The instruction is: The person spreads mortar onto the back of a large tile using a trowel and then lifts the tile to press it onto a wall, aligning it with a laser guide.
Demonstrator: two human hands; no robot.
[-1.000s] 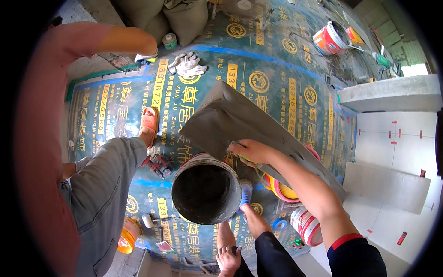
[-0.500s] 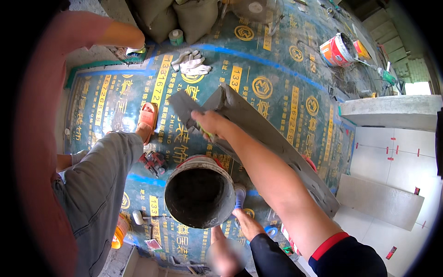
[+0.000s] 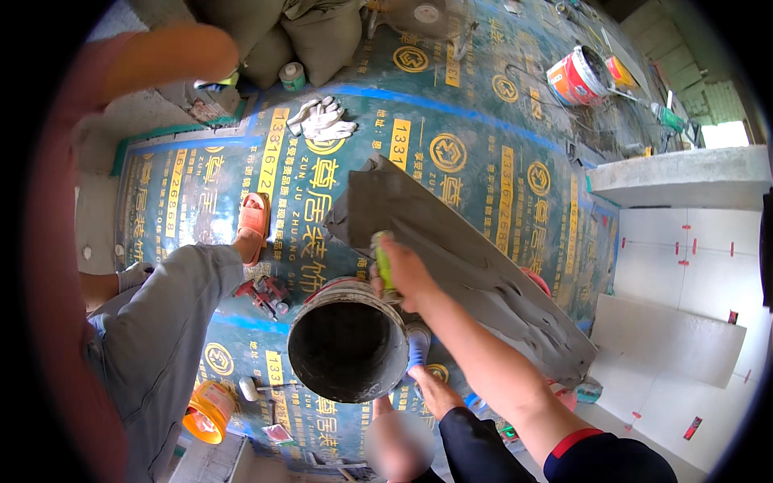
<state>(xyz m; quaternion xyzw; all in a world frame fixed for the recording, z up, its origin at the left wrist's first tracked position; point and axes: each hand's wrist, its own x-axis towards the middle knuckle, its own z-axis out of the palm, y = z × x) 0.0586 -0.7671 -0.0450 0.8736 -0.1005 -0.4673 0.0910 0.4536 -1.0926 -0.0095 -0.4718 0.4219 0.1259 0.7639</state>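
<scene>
My right hand (image 3: 407,278) is closed round the green handle of a trowel (image 3: 382,256). The trowel's flat grey blade lies over the far left corner of a long slab (image 3: 491,286). Wet grey mortar covers the slab's upper face in uneven ridges, and a thin pale edge runs along its far side. Left of my forearm stands a mortar-stained bucket (image 3: 299,322) with a dark interior; how much it holds is hard to make out. My left hand does not show. My bare lower leg and foot (image 3: 419,350) are beside the bucket.
On the left, a co-worker in grey trousers (image 3: 161,322) wears an orange slipper (image 3: 254,217). White gloves (image 3: 322,121), a red tool (image 3: 266,296), a mallet (image 3: 249,390) and an orange bucket (image 3: 211,410) lie around. Another bucket (image 3: 576,79) stands far right, beside a mixer (image 3: 667,117).
My right hand has drawn the trowel back from beyond the slab's far left corner, nearer to the bucket. The co-worker's arm has shifted left and up. The whole view has moved slightly.
</scene>
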